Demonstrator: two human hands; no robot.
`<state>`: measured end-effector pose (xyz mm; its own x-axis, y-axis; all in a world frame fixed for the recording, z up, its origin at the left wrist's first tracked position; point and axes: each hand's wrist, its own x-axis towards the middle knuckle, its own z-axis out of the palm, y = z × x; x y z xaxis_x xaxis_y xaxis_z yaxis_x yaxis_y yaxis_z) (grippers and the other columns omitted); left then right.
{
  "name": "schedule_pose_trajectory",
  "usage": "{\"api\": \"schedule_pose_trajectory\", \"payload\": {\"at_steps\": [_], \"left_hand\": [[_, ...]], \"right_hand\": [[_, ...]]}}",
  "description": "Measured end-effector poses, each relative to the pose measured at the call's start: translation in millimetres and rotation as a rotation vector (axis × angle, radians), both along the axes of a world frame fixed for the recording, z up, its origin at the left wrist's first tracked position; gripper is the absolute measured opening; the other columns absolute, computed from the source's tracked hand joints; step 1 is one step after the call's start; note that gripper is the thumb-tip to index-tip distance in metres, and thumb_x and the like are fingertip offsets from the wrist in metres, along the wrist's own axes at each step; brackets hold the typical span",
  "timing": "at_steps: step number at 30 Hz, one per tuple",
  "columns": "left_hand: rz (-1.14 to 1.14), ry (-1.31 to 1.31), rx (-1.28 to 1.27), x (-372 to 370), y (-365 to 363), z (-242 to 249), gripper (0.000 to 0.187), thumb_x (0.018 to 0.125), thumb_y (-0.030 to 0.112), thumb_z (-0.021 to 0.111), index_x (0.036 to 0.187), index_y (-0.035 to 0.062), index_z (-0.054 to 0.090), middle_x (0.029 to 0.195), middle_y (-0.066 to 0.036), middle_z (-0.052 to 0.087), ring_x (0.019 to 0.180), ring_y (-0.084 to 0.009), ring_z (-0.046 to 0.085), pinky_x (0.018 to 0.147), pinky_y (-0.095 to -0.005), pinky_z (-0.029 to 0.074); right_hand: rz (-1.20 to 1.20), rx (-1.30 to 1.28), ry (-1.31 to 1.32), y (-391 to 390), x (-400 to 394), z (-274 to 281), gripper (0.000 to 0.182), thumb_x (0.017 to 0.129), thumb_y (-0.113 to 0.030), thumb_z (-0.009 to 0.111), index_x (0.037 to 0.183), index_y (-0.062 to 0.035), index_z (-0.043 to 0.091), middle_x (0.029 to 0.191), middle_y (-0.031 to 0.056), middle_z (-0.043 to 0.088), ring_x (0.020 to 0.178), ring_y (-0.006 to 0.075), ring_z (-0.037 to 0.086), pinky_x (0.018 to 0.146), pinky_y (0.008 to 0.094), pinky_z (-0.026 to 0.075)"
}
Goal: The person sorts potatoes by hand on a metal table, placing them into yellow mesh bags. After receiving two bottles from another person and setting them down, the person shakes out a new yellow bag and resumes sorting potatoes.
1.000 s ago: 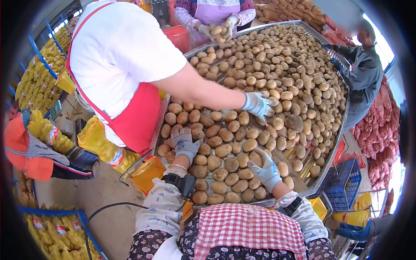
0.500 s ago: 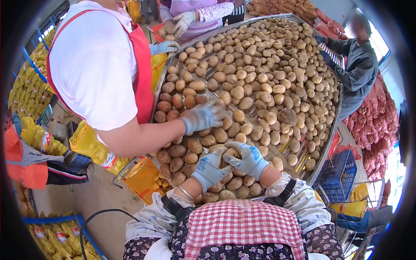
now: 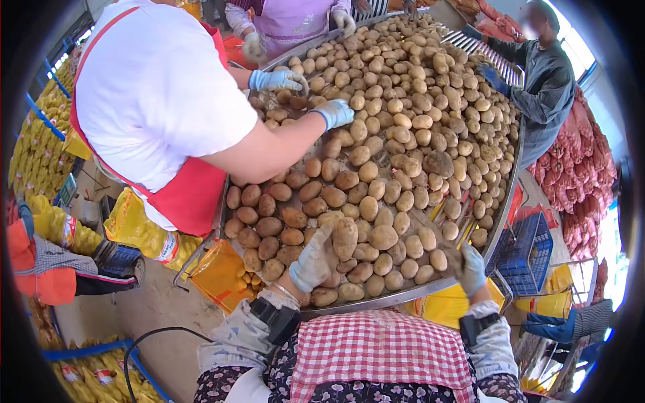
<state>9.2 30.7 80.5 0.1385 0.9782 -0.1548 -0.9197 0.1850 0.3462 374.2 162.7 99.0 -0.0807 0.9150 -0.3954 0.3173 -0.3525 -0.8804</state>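
My left hand [image 3: 313, 263], in a pale blue glove with dirty fingertips, closes around an oblong brown potato [image 3: 345, 239] held upright over the near part of the pile. Out to the right, my right hand [image 3: 469, 270], gloved the same way, hovers by the table's near rim; its fingers are blurred and I cannot tell whether they hold anything. Many loose potatoes [image 3: 383, 237] lie in front of both hands on the metal sorting table [image 3: 430, 287].
At left, a co-worker in a red apron [image 3: 190, 191] reaches over the potatoes with both gloved hands. Another person [image 3: 543, 87] stands at the far right. An orange bag [image 3: 222, 272], a yellow bag [image 3: 440, 305] and blue crates [image 3: 524, 248] stand below the table edge.
My hands were together around a potato; now they are apart, the right moved rightward to the rim. The co-worker's near hand has drawn back from the middle toward the far left.
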Motion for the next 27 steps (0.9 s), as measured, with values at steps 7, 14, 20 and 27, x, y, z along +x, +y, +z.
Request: {"api": "schedule_pose_trajectory", "payload": {"at_steps": [7, 14, 20, 27], "left_hand": [[0.196, 1.313, -0.259, -15.3, 14.5, -41.8, 0.043, 0.09, 0.031, 0.061, 0.122, 0.0038, 0.052, 0.103, -0.009, 0.062, 0.097, -0.0239, 0.059, 0.084, -0.0382, 0.051], [-0.033, 2.535, 0.279, 41.2, 22.4, -37.0, 0.062, 0.085, 0.039, 0.051, 0.137, 0.0052, 0.041, 0.145, -0.016, 0.035, 0.136, -0.033, 0.029, 0.113, -0.0513, 0.014], [0.039, 2.393, 0.324, 29.4, -37.1, -32.3, 0.067, 0.083, 0.035, 0.056, 0.138, 0.0021, 0.037, 0.143, -0.019, 0.036, 0.136, -0.0363, 0.029, 0.113, -0.051, 0.016], [-0.033, 2.543, -0.087, 7.4, -68.0, -53.2, 0.082, 0.08, 0.042, 0.057, 0.143, -0.001, 0.027, 0.15, -0.022, 0.022, 0.139, -0.0438, 0.014, 0.114, -0.0535, 0.008]], "right_hand": [[0.359, -0.457, -1.488, -67.5, 133.3, 28.9, 0.049, 0.076, -0.028, 0.06, 0.121, -0.0084, 0.06, 0.131, 0.0199, 0.052, 0.122, 0.0349, 0.049, 0.102, 0.0405, 0.04], [0.538, 0.823, -0.775, -28.3, -8.6, 22.0, 0.065, 0.07, -0.014, 0.068, 0.131, -0.0049, 0.047, 0.135, 0.0228, 0.045, 0.123, 0.0401, 0.045, 0.103, 0.0443, 0.039], [1.093, 0.886, -0.517, -2.7, -147.8, -7.3, 0.064, 0.073, -0.035, 0.072, 0.128, -0.0089, 0.051, 0.13, 0.0174, 0.049, 0.116, 0.0341, 0.051, 0.094, 0.044, 0.044], [0.795, 0.561, -0.052, -3.4, -151.4, -32.2, 0.06, 0.084, -0.035, 0.061, 0.136, -0.0098, 0.044, 0.127, 0.0193, 0.053, 0.109, 0.0337, 0.056, 0.096, 0.0434, 0.043]]}}
